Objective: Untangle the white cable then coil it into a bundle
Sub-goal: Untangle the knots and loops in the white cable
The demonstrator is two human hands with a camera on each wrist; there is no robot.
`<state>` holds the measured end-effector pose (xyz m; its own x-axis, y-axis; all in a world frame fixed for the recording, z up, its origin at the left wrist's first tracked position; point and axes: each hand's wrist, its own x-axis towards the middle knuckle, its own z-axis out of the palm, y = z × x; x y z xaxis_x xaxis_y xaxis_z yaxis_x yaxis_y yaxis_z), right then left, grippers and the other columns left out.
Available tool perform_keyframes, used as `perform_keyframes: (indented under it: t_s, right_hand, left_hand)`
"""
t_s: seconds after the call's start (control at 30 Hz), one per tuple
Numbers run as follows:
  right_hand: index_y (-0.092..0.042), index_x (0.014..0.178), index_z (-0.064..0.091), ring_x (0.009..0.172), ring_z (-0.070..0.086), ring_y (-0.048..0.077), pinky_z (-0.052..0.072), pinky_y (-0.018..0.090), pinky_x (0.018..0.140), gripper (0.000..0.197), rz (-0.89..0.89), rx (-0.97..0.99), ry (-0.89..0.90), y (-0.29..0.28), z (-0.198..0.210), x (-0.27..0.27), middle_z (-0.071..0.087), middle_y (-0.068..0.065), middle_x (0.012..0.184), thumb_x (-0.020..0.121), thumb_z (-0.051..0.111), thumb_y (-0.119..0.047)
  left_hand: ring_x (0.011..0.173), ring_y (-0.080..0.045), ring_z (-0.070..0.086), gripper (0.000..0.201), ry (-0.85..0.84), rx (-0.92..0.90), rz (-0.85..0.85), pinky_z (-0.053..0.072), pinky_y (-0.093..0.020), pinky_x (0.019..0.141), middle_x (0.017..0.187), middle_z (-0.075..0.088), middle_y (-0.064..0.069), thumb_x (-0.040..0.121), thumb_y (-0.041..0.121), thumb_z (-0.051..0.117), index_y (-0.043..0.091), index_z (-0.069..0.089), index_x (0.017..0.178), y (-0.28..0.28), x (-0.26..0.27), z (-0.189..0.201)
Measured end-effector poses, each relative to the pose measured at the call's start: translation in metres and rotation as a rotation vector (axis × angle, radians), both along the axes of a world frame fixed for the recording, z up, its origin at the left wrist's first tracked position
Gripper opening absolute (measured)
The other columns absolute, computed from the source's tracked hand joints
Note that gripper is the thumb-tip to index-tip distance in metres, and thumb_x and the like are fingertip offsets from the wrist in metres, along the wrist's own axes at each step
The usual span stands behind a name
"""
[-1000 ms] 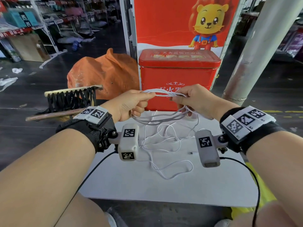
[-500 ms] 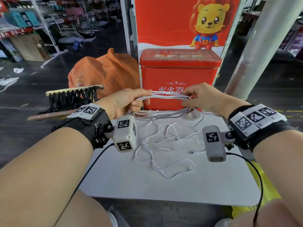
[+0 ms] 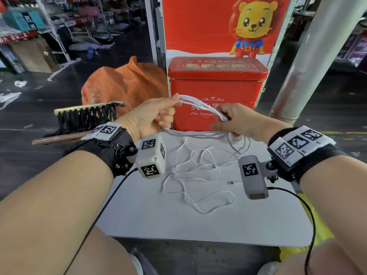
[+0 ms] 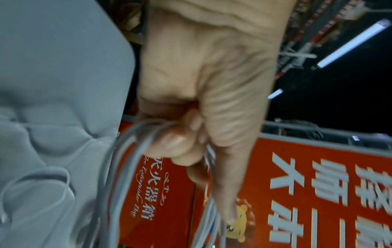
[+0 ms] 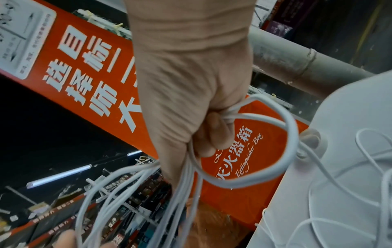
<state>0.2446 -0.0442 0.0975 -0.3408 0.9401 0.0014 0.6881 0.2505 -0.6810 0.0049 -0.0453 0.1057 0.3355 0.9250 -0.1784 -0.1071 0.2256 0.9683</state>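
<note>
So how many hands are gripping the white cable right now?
2: the left hand grips one end of the white cable loops, the right hand the other, above the table.

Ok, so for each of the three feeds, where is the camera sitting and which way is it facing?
Head: worn on the head, facing forward and down at the white table; shows both forearms, the left hand and right hand gripping the white cable.
Left wrist: on the left wrist, looking along the left hand curled round the cable strands.
Right wrist: on the right wrist, looking along the right hand gripping looped cable.
Shared: all three show the cable, the table and the red fire extinguisher box.
</note>
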Motion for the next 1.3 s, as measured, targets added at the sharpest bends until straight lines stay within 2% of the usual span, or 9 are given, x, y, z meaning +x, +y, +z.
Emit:
perform_keyframes:
  t_s: [0.1,0.27,0.43,0.5,0.63,0.77,1.0,1.17,1.3]
  right_hand:
    - [-0.017,0.074,0.051,0.049,0.042,0.011,0.039,0.019,0.047,0.021,0.034,0.041,-0.109,0.0,0.001,0.002,0.049,-0.001,0.066,0.083,0.071,-0.018]
    - [-0.017,0.077,0.054,0.045,0.042,0.0,0.032,0.008,0.045,0.017,-0.024,0.144,-0.045,0.007,-0.002,0.009,0.049,-0.006,0.066,0.083,0.067,-0.007]
    - [-0.026,0.1,0.061,0.037,0.038,0.002,0.032,0.013,0.04,0.012,-0.091,0.06,0.128,0.011,-0.01,0.017,0.054,-0.017,0.048,0.089,0.064,-0.021]
    - [-0.021,0.095,0.065,0.036,0.04,0.0,0.03,0.008,0.04,0.005,-0.098,0.087,0.115,0.013,-0.011,0.018,0.052,-0.015,0.047,0.09,0.063,-0.022]
    - [-0.018,0.09,0.068,0.041,0.041,0.0,0.03,0.01,0.043,0.012,-0.101,0.108,0.032,0.015,-0.016,0.019,0.054,-0.002,0.064,0.093,0.059,-0.024]
    - [-0.014,0.098,0.071,0.06,0.047,0.012,0.037,0.016,0.052,0.016,-0.105,0.129,-0.057,0.016,-0.021,0.019,0.063,0.001,0.076,0.094,0.056,-0.019]
    - [-0.006,0.088,0.07,0.064,0.047,0.019,0.035,0.028,0.059,0.029,-0.088,0.146,-0.075,0.016,-0.023,0.011,0.061,0.012,0.073,0.091,0.059,-0.032]
    - [-0.011,0.086,0.072,0.055,0.042,0.01,0.033,0.011,0.049,0.016,-0.166,0.127,0.029,0.015,-0.027,0.02,0.055,-0.003,0.063,0.087,0.066,-0.026]
    - [-0.001,0.091,0.069,0.056,0.051,0.018,0.044,0.027,0.06,0.025,-0.273,0.085,0.096,0.021,-0.037,0.027,0.059,0.005,0.065,0.094,0.056,-0.021]
  left_hand:
    - [0.037,-0.004,0.019,0.034,0.207,-0.014,-0.107,0.023,-0.016,0.042,0.045,0.024,0.011,0.073,0.038,0.065,0.019,0.039,0.06,-0.001,-0.004,-0.001]
    - [0.033,-0.006,0.023,0.051,0.081,-0.07,-0.137,0.043,-0.02,0.045,0.04,0.024,0.008,0.097,0.034,0.043,0.02,0.034,0.048,0.006,0.0,0.001]
    - [0.052,-0.009,0.053,0.041,-0.003,-0.159,-0.241,0.05,-0.033,0.089,0.063,0.054,-0.001,0.085,0.03,0.051,0.016,0.041,0.047,0.001,-0.004,-0.005]
    - [0.05,-0.006,0.051,0.039,-0.008,-0.149,-0.217,0.056,-0.025,0.071,0.069,0.059,-0.003,0.083,0.027,0.051,0.012,0.043,0.048,-0.003,0.001,-0.004]
    - [0.033,-0.002,0.031,0.032,0.043,-0.129,-0.196,0.037,-0.012,0.044,0.059,0.055,0.001,0.096,0.023,0.041,0.008,0.042,0.067,-0.009,0.01,-0.002]
    - [0.034,0.0,0.026,0.02,0.117,-0.152,-0.27,0.03,-0.014,0.042,0.049,0.041,0.006,0.095,0.019,0.044,0.005,0.055,0.087,-0.012,0.013,-0.005]
    - [0.034,-0.005,0.015,0.041,0.314,-0.06,-0.036,0.019,-0.017,0.037,0.044,0.022,0.01,0.091,0.035,0.059,0.023,0.034,0.061,-0.002,0.017,-0.008]
    - [0.032,-0.005,0.015,0.046,0.129,-0.058,0.273,0.013,-0.017,0.033,0.039,0.021,0.011,0.091,0.038,0.059,0.025,0.029,0.058,0.008,-0.009,-0.012]
    - [0.032,-0.006,0.014,0.046,0.026,-0.054,0.394,0.013,-0.019,0.033,0.039,0.019,0.01,0.093,0.035,0.056,0.024,0.028,0.058,0.013,-0.022,-0.014]
